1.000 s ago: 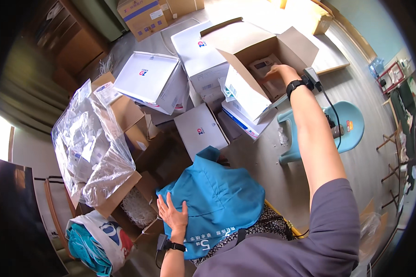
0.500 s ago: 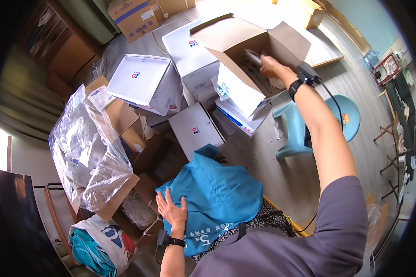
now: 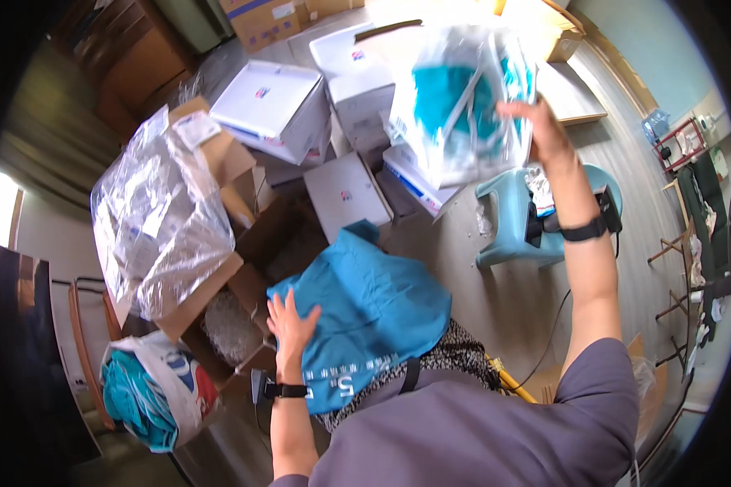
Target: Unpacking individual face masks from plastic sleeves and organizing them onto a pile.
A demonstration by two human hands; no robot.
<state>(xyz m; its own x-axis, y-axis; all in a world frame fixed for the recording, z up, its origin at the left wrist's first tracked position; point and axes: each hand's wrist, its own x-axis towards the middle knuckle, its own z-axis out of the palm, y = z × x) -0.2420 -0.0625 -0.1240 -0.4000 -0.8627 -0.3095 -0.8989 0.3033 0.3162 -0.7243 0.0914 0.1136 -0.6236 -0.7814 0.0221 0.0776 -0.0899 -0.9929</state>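
A clear plastic package with teal fabric inside [image 3: 455,105] hangs in front of the open carton. My right hand [image 3: 544,134] is closed on its right edge, and the package is blurred by motion. Over my lap lies a blue cloth [image 3: 374,300] with white printing at its lower edge. My left hand [image 3: 292,325] is at its left side with the fingers spread, holding nothing; I cannot tell if it touches the cloth.
White boxes [image 3: 268,101] stand stacked ahead. To the left, a carton holds a large clear plastic bag [image 3: 162,219], with a white bag of teal cloth [image 3: 150,390] below it. A light-blue plastic stool [image 3: 508,211] with small items is on the right.
My right hand has come out of the open carton with the teal package and moved right. My left hand has lifted slightly and spread its fingers. The whole view has shifted a little.
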